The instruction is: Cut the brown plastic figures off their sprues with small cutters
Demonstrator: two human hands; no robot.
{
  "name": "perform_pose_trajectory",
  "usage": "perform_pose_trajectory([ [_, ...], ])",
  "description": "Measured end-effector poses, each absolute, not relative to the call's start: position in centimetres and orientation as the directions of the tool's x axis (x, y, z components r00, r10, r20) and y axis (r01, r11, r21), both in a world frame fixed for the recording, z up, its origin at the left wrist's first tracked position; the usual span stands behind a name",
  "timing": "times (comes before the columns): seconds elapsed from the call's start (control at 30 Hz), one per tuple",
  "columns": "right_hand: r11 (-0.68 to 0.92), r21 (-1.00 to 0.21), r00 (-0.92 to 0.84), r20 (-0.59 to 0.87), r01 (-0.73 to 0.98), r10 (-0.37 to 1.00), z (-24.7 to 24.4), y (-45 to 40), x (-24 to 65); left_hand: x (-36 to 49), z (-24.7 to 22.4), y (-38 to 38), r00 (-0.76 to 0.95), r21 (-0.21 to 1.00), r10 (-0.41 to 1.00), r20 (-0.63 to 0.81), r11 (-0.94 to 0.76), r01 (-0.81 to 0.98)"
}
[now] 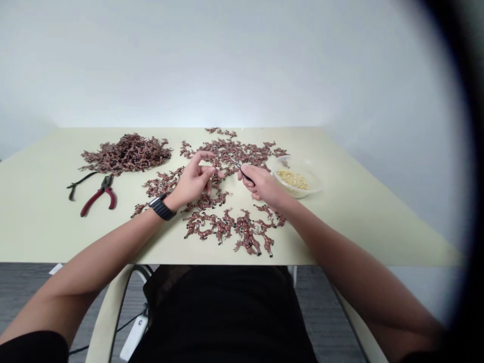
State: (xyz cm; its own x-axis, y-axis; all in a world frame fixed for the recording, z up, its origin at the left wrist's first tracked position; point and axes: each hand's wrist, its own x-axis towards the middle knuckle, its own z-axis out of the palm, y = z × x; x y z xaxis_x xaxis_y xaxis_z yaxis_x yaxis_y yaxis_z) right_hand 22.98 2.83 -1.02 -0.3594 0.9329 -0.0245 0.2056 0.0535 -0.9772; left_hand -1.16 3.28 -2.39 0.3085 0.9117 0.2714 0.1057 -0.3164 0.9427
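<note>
Working over a pale green table (56,222) strewn with reddish-brown horse-shaped figures (223,229). Right hand (262,184) grasping slim black-handled tweezers (242,171), tips angled far and left, near the left hand (192,181). Left hand half-curled, fingertips (214,171) drawn together among the figures; whether they hold one is too small to tell. Dense heap of figures (126,154) far left, red-handled pliers (99,194) near it. Clear plastic bowl (298,164) of gold beads (293,179) right of the hands
</note>
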Motion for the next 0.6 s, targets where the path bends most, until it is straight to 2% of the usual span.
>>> perform_pose_trajectory([
  [0.13,0.202,-0.919,-0.35,0.077,0.337,0.933,-1.1,3.1,23.3,-1.4,-2.8,3.9,0.367,0.985,0.914,0.17,-0.167,-0.04],
  [0.4,0.43,-0.692,-0.322,0.289,0.581,0.901,-1.5,2.6,22.9,-0.7,-2.4,3.2,0.382,0.983,0.908,0.171,-0.181,-0.011],
  [0.6,0.533,-0.544,-0.369,0.389,0.648,0.844,-1.5,2.3,22.8,-0.2,-2.1,2.6,0.352,0.988,0.924,0.146,-0.151,-0.014],
])
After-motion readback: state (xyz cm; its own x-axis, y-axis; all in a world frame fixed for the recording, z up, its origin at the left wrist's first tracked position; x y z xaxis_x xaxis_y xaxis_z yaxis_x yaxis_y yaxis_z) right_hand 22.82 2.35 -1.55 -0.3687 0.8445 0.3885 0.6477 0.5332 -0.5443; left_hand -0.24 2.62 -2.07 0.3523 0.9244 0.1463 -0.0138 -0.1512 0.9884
